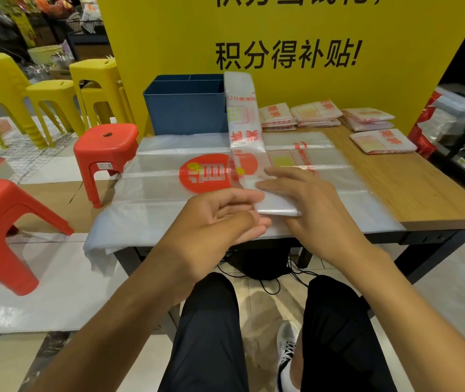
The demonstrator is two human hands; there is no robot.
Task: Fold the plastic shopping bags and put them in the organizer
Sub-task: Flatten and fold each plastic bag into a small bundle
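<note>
Both hands work the near end of a long folded bag strip (243,131): the left hand (220,219) pinches its corner while the right hand (307,199) lies flat with straight fingers, pressing the fold, probably to keep the crease sharp. That strip runs away toward the blue organizer (183,108) at the counter's (412,188) far side, over a spread bag (169,176). Folded bags (316,113) wait far right.
</note>
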